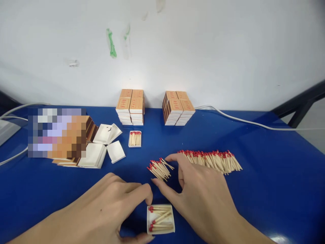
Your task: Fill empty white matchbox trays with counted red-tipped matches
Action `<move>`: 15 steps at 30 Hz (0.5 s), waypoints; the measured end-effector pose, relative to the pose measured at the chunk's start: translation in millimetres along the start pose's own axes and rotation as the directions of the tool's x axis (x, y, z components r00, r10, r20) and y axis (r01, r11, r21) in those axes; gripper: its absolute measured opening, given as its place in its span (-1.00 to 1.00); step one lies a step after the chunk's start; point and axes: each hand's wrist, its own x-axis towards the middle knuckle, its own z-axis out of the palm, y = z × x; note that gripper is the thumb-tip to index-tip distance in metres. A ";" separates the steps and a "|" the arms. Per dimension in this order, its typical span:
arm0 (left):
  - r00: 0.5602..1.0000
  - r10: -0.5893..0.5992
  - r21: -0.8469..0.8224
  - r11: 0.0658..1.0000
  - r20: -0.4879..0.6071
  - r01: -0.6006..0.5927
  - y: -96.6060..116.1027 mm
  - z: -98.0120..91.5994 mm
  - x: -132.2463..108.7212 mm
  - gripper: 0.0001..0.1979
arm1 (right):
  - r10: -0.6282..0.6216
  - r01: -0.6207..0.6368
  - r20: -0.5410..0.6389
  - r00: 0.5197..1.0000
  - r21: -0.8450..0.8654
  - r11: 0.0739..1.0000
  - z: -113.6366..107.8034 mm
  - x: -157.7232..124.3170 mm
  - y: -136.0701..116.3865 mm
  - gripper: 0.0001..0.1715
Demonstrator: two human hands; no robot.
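A small white tray (160,219) with several red-tipped matches in it lies on the blue table near the front edge. My left hand (122,203) is at its left side, thumb and index finger apart around the tray's left corners. My right hand (200,186) is open, its thumb and index finger spread at the right side of a small pile of matches (160,169). A long row of matches (215,161) lies behind and to the right of my right hand, partly hidden by it.
A filled match tray (135,139) sits behind the small pile. Two stacks of matchboxes (130,106) stand by the wall. White trays (116,151) and flattened boxes lie at left, beside a blurred patch. White cables run along both sides.
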 end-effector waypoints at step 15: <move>1.000 0.013 0.001 1.000 -0.024 -0.013 0.1 -5.8 5.8 -0.71 | -0.097 0.099 -0.047 0.994 0.052 0.994 -8.3 4.5 3.1 -0.48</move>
